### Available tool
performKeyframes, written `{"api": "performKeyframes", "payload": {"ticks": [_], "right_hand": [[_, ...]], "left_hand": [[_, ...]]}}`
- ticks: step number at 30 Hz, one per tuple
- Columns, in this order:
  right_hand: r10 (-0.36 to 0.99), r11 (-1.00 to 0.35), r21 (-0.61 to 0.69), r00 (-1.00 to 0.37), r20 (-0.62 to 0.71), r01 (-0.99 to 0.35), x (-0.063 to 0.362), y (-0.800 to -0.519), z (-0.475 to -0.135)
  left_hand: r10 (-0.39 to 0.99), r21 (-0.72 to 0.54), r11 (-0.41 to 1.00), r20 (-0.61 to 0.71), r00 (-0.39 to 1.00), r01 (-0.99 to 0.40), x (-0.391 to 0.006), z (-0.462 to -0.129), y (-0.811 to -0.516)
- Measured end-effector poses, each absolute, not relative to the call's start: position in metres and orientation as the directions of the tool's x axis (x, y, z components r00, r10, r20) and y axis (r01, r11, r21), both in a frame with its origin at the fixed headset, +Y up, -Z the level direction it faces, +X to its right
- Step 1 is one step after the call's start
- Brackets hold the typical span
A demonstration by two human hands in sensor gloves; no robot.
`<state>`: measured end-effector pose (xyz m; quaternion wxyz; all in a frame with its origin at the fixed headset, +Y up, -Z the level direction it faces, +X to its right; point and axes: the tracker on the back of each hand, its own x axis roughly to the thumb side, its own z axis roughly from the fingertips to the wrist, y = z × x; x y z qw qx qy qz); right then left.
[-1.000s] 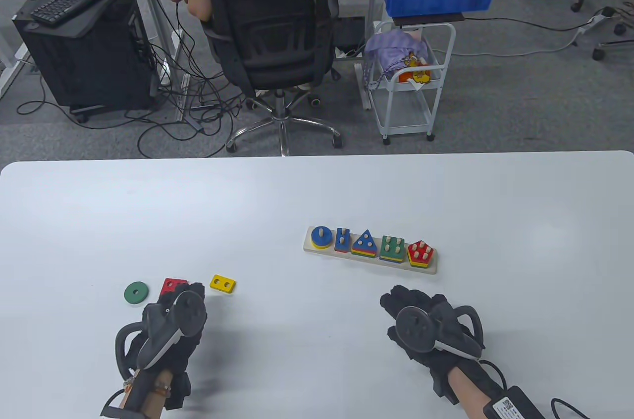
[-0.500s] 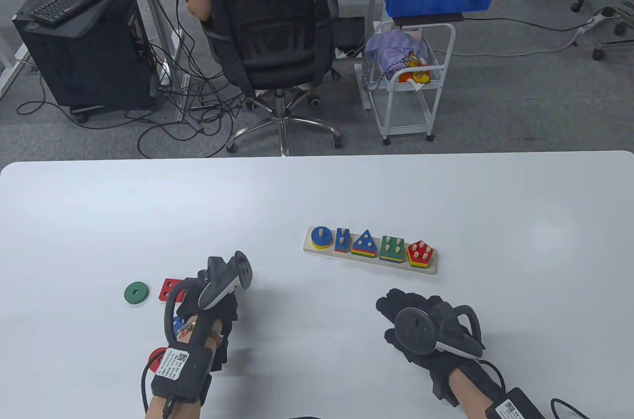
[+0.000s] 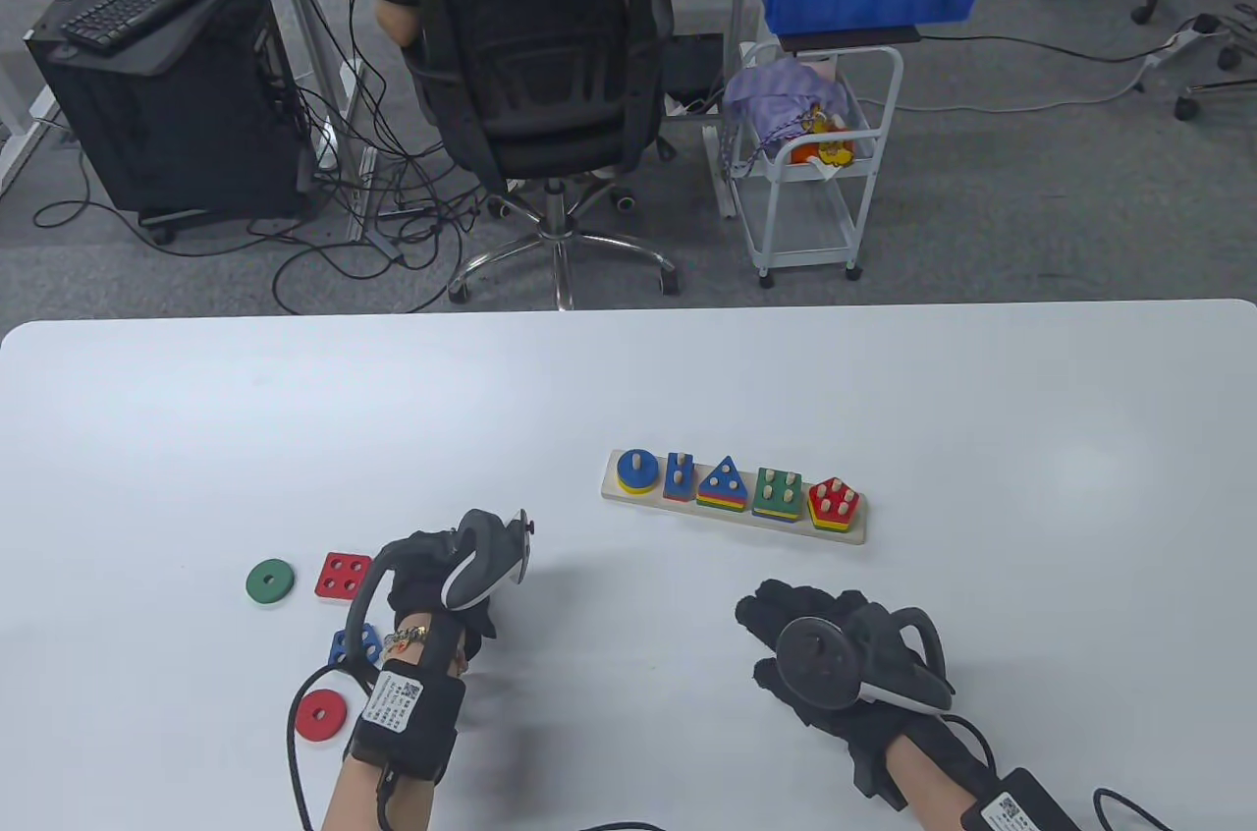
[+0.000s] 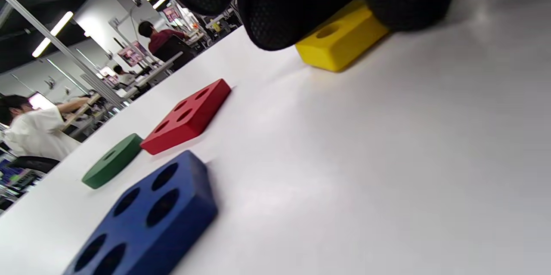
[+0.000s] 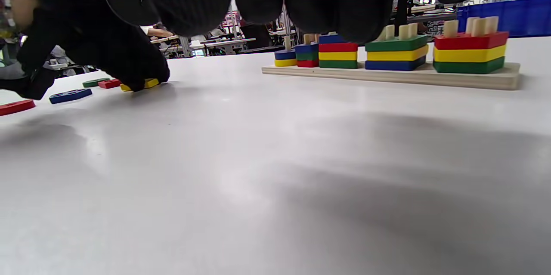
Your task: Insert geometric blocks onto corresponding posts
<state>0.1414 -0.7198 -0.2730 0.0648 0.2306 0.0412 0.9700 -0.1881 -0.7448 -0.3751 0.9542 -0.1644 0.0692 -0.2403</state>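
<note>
Yellow two-hole block (image 4: 342, 40) lies flat on the bench (image 3: 628, 379), and your left hand (image 3: 442, 576) now sits over it, gloved fingertips (image 4: 280, 12) pressing its top and edge; whether you have a full grip yet, I cannot tell. A second ago that hand was over the red four-hole square (image 3: 344, 575), so it has swung right and uncovered the blue four-hole block (image 3: 356, 645) and red ring (image 3: 321, 714). By my reading, the yellow piece is next for the two-peg post on the peg board (image 3: 628, 498), well apart to the right, where the blue rectangle (image 3: 679, 475) tops the stack. The green ring (image 3: 269, 581) waits further left. Your right hand (image 3: 835, 654) rests near the bench with nothing held, fingers loosely spread.
</note>
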Motion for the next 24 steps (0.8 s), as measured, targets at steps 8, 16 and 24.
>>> {"api": "performKeyframes", "payload": {"ticks": [8, 16, 24], "right_hand": [[0.229, -0.960, -0.019, -0.826, 0.515, -0.278, 0.128, -0.715, -0.264], [0.239, -0.870, -0.233, -0.786, 0.570, -0.434, 0.120, -0.705, -0.245], [0.211, -0.831, -0.315, -0.783, 0.585, -0.459, 0.117, -0.700, -0.240]], "left_hand": [[0.296, -0.333, 0.912, 0.131, 0.946, -0.239, -0.137, -0.345, -0.689], [0.889, -0.656, 0.269, -0.113, 0.444, -0.705, -0.088, -0.315, -0.717], [0.921, -0.688, 0.015, -0.272, 0.277, -0.726, -0.078, -0.306, -0.736]]}}
